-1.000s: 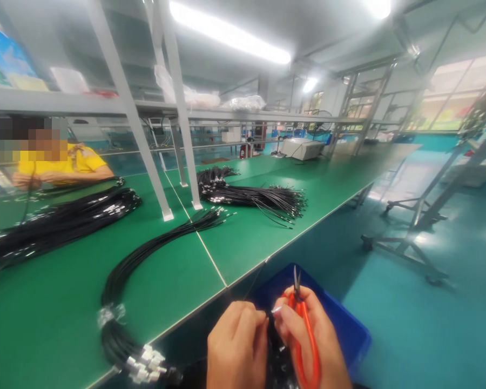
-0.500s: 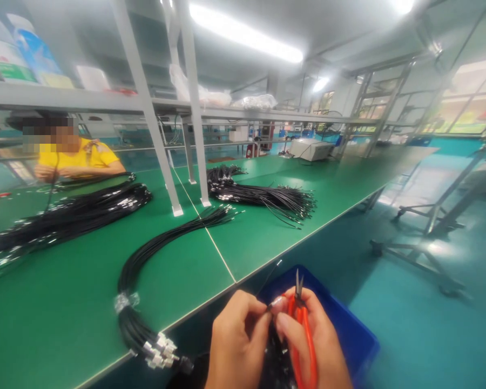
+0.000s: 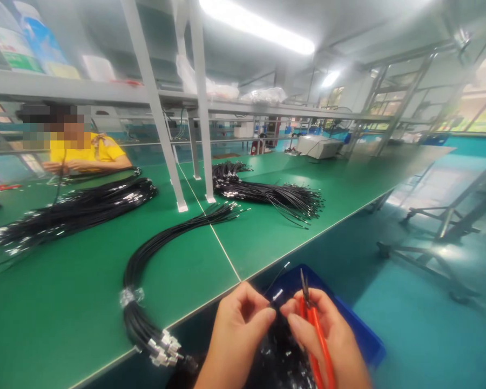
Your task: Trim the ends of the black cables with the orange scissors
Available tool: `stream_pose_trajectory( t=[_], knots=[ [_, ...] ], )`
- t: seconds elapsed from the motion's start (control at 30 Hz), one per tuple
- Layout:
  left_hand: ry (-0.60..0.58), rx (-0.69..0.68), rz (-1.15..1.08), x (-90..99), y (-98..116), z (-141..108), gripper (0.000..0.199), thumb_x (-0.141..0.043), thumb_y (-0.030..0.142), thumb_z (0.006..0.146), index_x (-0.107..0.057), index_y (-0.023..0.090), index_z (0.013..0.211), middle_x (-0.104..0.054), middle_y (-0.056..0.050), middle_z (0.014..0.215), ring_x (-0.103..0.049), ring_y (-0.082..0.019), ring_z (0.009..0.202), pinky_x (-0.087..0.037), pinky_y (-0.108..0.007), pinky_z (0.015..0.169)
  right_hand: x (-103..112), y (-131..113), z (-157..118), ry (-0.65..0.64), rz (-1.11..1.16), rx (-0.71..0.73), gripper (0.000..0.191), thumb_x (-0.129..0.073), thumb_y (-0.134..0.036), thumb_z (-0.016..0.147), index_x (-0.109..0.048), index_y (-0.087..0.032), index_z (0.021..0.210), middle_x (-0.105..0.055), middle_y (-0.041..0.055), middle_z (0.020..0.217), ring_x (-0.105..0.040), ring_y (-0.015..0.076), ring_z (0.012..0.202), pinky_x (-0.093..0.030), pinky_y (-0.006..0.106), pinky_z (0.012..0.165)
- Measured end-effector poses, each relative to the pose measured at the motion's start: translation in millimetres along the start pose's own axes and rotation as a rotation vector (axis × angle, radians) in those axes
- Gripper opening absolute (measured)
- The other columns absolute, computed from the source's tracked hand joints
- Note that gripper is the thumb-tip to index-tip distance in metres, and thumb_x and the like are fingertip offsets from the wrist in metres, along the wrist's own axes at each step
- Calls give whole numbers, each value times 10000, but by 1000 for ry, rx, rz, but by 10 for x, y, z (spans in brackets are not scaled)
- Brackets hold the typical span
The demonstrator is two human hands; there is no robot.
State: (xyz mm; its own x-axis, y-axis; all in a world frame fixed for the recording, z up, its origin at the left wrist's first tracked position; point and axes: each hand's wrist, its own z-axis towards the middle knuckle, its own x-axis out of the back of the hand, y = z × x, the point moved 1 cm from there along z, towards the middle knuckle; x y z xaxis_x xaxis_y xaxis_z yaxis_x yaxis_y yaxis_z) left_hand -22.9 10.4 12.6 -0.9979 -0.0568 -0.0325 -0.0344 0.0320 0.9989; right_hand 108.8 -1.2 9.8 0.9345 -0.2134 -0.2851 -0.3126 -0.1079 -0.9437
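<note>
Low in the view, in front of the table edge, my left hand (image 3: 240, 336) is closed in a pinch on a thin black cable, whose white connector end (image 3: 277, 295) sticks out past the fingertips. My right hand (image 3: 332, 330) wraps around orange-handled snips (image 3: 321, 341), their pointed blades up and nearly together. Its thumb and forefinger are close to the connector but apart from it. Below both hands is a dark heap of black cables (image 3: 281, 351), partly hidden, with a blue bin (image 3: 360, 329) behind.
A tied cable bundle (image 3: 140, 270) with white connectors curves over the green table (image 3: 85, 286), its end overhanging the edge. Larger cable piles (image 3: 93, 208) (image 3: 271, 194) lie farther back. Shelf posts (image 3: 204, 119) rise from the table. A person in yellow (image 3: 105, 151) sits across, handling cable.
My hands have drawn slightly apart, and the white connector now shows uncovered between them. The right fingertips have come away from it. The whole view has shifted a little.
</note>
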Motion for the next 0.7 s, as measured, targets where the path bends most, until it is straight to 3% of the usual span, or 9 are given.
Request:
stream_pose_trajectory(
  t=[0.1, 0.23, 0.43, 0.6, 0.7],
  knots=[
    [59, -115, 234, -54, -38, -56, 141, -607, 205, 702, -515, 186, 597, -500, 43, 537, -456, -109, 501, -356, -196, 482, -67, 43, 38, 87, -18, 143, 328, -796, -332, 593, -598, -227, 833, -704, 17, 692, -647, 184, 627, -498, 253, 549],
    [122, -309, 503, -111, -88, -119, 190, -546, 220, 811, -537, 192, 623, -548, 21, 585, -511, -116, 508, -375, -194, 474, -119, 95, 73, 97, -127, 176, 315, -762, -297, 616, -554, -229, 842, -681, -2, 686, -673, 194, 648, -529, 264, 571],
    [165, -550, 696, -138, -153, -158, 188, -498, 124, 843, -569, 193, 683, -563, 11, 633, -537, -114, 534, -374, -206, 508, -157, 26, 49, 185, -275, 287, 216, -671, -308, 637, -533, -220, 778, -648, -9, 604, -646, 187, 533, -531, 276, 498],
    [212, -579, 742, -160, -183, -166, 213, -484, 126, 855, -571, 193, 672, -542, 6, 619, -528, -127, 538, -351, -223, 508, -126, 124, 35, 222, -469, 375, 164, -625, -327, 708, -539, -231, 811, -650, -3, 626, -628, 174, 537, -512, 250, 482],
    [157, -470, 587, -115, -144, -129, 162, -521, 134, 812, -581, 192, 673, -568, 8, 631, -544, -127, 546, -379, -209, 513, -96, 123, -7, 214, -517, 388, 148, -617, -318, 713, -556, -236, 820, -653, 9, 671, -616, 177, 582, -506, 265, 541]
  ],
)
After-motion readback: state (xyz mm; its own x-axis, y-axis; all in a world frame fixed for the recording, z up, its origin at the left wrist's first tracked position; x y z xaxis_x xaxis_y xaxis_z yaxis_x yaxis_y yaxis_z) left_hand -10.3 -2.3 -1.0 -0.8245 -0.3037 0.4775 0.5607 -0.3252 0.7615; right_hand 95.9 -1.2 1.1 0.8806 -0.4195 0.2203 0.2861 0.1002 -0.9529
